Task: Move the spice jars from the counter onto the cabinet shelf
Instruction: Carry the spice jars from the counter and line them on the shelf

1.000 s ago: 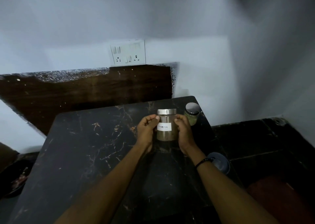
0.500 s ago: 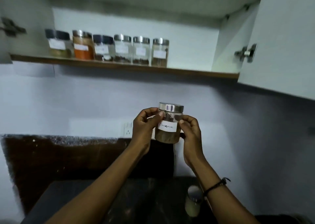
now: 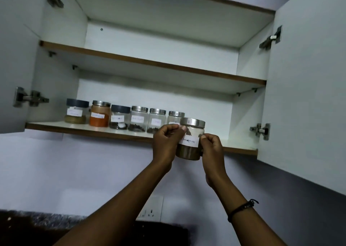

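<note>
A glass spice jar with a steel lid, a white handwritten label and brown powder is held up between both hands. My left hand grips its left side and my right hand its right side. The jar hangs in front of the lower cabinet shelf, at the level of its front edge, just right of a row of several labelled jars. The nearest jar in the row is partly hidden behind the held one.
Both cabinet doors stand open, the left door and the right door, with metal hinges on the side walls. The upper shelf holds nothing visible. A wall socket sits below, above the dark counter backsplash.
Both hands lifted the jar off the dark counter and raised it to the lower shelf's front edge. The view tilted up from the counter to the open cabinet.
</note>
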Demonstrator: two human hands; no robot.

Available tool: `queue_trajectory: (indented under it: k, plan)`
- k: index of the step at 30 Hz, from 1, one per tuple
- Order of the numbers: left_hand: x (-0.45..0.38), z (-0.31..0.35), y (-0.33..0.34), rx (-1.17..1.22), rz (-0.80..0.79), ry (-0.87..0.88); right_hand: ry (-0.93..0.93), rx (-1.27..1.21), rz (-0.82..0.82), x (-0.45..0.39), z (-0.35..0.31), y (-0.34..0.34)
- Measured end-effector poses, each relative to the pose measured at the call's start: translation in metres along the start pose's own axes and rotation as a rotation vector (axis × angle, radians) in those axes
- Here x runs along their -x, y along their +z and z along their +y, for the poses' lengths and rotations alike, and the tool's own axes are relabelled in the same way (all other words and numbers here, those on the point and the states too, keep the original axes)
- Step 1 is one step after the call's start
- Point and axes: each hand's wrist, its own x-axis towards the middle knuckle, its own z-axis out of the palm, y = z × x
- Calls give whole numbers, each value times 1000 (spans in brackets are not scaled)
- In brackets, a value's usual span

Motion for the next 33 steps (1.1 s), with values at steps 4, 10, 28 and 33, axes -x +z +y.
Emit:
queue_trajectory:
  k: [4, 10, 28, 33]
  plan:
    - [-24, -5, 18, -61, 44, 12, -16, 45, 11, -28, -2, 1]
    - [-63, -18, 47, -127, 80, 22, -32, 109, 72, -76, 3, 1]
    - [-133, -77, 90, -584, -152, -73, 47, 650, -121, -189, 50, 5]
    - [-139, -80, 89, -635, -194, -113, 43, 743, -255, -191, 57, 8]
